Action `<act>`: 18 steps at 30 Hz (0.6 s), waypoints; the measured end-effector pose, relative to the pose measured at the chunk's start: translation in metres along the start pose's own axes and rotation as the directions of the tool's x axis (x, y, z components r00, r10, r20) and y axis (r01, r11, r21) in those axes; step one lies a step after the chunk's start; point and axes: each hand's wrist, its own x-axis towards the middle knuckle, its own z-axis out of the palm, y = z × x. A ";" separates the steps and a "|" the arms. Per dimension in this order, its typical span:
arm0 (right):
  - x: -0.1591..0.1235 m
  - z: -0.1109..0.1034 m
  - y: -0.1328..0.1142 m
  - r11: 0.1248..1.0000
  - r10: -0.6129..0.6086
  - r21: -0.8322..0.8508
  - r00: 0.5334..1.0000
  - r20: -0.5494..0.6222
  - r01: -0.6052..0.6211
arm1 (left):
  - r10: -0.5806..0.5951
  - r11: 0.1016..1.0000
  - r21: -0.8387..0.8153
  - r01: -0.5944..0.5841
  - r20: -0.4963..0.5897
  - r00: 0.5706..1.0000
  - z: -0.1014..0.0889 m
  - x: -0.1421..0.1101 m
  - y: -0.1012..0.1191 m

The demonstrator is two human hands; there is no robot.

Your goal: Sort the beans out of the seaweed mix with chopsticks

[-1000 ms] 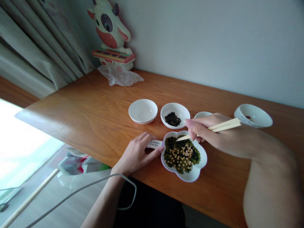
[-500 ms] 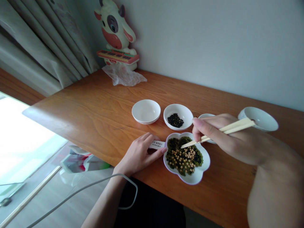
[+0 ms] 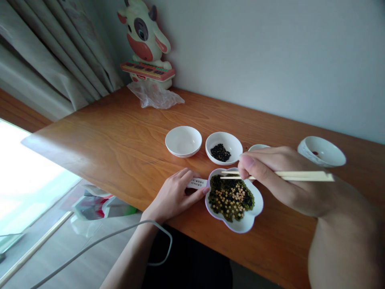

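Right hand (image 3: 282, 162), grip closed on chopsticks (image 3: 302, 176), has parted their tips over the dish (image 3: 255, 208), seemingly pinching nothing; left hand (image 3: 171, 196), grip unclear, touches it.

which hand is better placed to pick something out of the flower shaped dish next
Probably the right hand: it holds chopsticks, tips over the dish, while the left hand is at its edge.

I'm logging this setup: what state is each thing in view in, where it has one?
Flower-shaped dish: partly filled with mixed beans
Chopsticks: held, tips parted
Right hand: closed on chopsticks
Left hand: thumb at dish rim
Left bowl: upright
Middle bowl: upright, holding black beans
Bowl by right hand: mostly hidden
Far-right bowl: brown bits inside
Plastic bag: crumpled
Cow toy: upright
Curtain: gathered
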 end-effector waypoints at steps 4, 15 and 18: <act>0.000 0.000 -0.002 0.998 -0.056 0.013 0.998 0.033 0.056 | 0.008 1.000 0.008 -0.008 0.004 1.000 -0.001 0.000 0.000; 0.002 0.004 0.000 0.996 -0.072 -0.044 0.997 0.014 0.073 | 0.000 1.000 0.009 0.000 -0.001 1.000 0.000 0.000 0.000; 0.004 0.004 0.002 0.995 -0.079 -0.062 0.997 0.012 0.080 | 0.002 1.000 0.006 -0.002 0.001 1.000 0.000 0.000 0.000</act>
